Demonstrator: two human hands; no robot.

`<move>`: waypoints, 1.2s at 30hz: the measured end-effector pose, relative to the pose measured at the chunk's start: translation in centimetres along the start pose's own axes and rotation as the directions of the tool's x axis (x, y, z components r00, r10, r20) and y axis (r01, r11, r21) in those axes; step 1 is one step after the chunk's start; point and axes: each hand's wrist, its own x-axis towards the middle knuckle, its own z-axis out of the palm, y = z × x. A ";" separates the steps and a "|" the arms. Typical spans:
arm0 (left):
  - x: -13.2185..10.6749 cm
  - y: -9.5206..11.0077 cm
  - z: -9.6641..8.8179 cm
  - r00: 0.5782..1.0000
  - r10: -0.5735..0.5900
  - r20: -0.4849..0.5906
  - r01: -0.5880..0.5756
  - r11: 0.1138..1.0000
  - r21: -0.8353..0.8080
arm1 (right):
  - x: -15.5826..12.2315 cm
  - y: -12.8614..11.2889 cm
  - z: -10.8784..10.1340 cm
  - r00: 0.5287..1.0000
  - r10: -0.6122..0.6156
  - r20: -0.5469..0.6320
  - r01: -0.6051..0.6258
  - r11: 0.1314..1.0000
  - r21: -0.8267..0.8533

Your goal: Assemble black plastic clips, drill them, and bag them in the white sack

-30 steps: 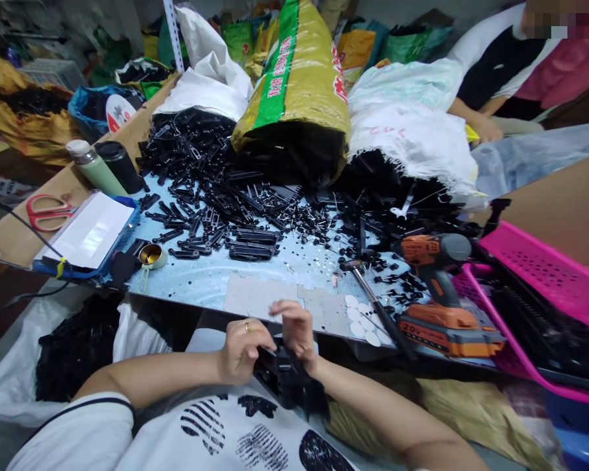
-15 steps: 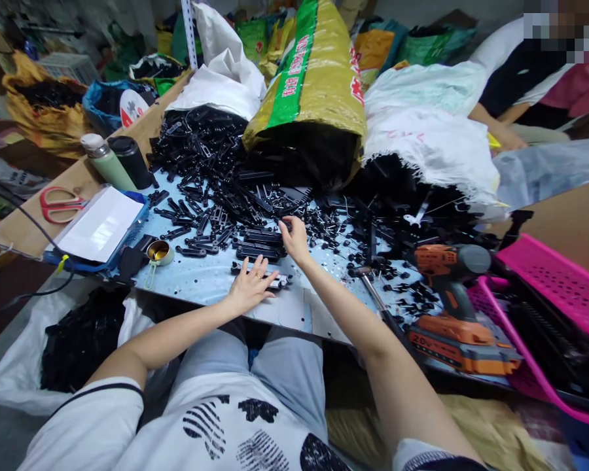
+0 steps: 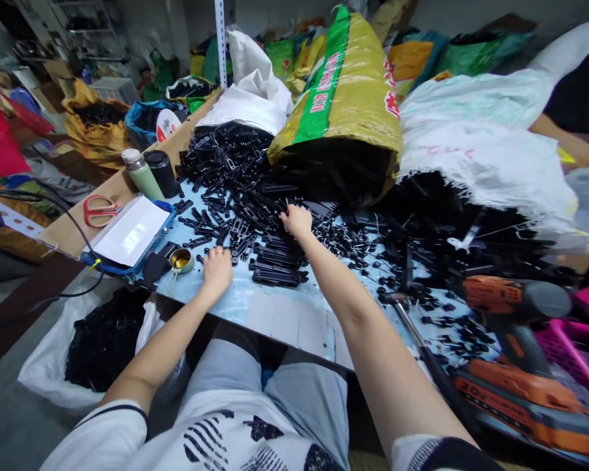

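Note:
My left hand [image 3: 218,268] is at the left of the blue work surface, its fingers curled down among small black clip-like parts [image 3: 201,229]. Whatever lies under those fingertips is hidden. Farther out, my right hand [image 3: 297,220] reaches the edge of a heap of black plastic parts [image 3: 230,157], with its fingers bent and closed; what they grip is not visible. Just below the right hand, several long black plastic pieces [image 3: 279,267] lie side by side in a row. A small metal cup [image 3: 181,260] with yellowish contents stands left of my left hand.
An orange cordless drill [image 3: 515,353] and a hammer [image 3: 412,327] lie on the right, by a pink basket [image 3: 564,353]. Behind the heap are a yellow sack [image 3: 353,85] and white sacks [image 3: 471,144]. Red scissors [image 3: 99,210], bottles and a paper-topped tray [image 3: 127,230] are at left.
My left hand has left the long pieces in front of me, moved left and curled its fingers. My right hand has moved forward to the heap. The view has turned left.

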 end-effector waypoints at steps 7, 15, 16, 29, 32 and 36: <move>-1.2 -4.2 1.1 0.989 0.119 0.086 -0.108 0.986 -0.128 | -10.2 0.4 -3.8 0.979 -0.041 0.200 -0.190 0.177 0.966; -5.6 2.5 0.4 0.983 0.174 0.061 -0.075 0.681 -0.729 | -26.8 4.7 -2.5 0.968 0.024 0.249 -0.243 0.330 0.912; -6.0 3.1 0.3 0.981 0.182 0.072 -0.068 0.659 -0.749 | -28.0 5.9 -2.6 0.982 0.071 0.174 -0.187 0.469 0.863; -8.2 7.4 -0.4 0.980 0.196 -0.030 -0.108 0.404 -0.909 | -26.3 -0.7 -3.3 0.981 -0.070 0.183 -0.121 0.520 0.845; -8.7 8.0 -1.3 0.975 0.182 -0.127 -0.201 0.479 -0.855 | -26.1 -0.5 -4.5 0.967 -0.136 0.214 -0.144 0.403 0.904; -9.7 8.5 -1.6 0.956 0.197 -0.217 -0.292 0.558 -0.777 | -25.9 0.6 -6.4 0.963 -0.244 0.111 0.055 0.585 0.809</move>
